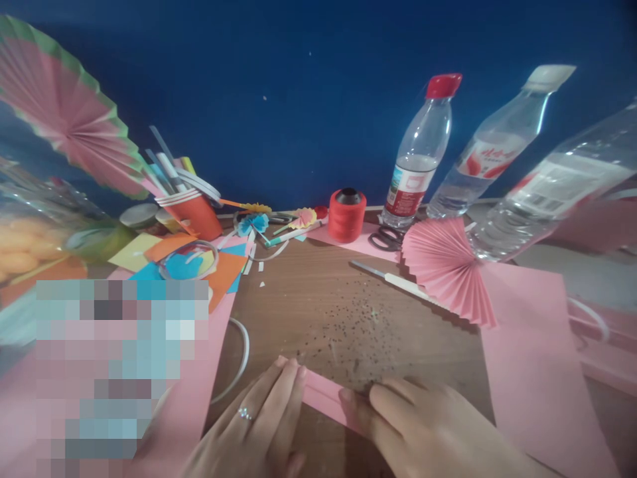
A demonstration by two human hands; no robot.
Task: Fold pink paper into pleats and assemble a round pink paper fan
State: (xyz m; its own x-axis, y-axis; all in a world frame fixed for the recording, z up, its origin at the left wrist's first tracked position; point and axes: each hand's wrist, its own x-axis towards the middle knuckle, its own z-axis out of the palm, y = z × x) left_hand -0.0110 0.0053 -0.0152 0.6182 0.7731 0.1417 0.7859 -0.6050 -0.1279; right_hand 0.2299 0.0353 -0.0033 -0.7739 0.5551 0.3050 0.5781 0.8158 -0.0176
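A narrow folded strip of pink paper (323,393) lies slantwise on the brown table between my hands. My left hand (259,415), with a ring on one finger, lies over the strip's left end. Its fingers are stretched out flat and press the paper down. My right hand (413,415) has its fingers curled, with thumb and forefinger closed on the strip's right part; that end is hidden under the hand. Beyond the hands, small dark specks (363,325) are scattered on the wood. A white-handled craft knife (405,284) rests farther back, partly beneath a pink pleated paper fan (448,265).
Pink sheets (532,332) lie at right. Three bottles (413,166), black-handled scissors (385,239) and a red thread spool (347,216) stand or lie behind. At left are a red paper cup (192,212), coloured paper (229,265), a tape roll (189,260) and a large pleated fan (70,113).
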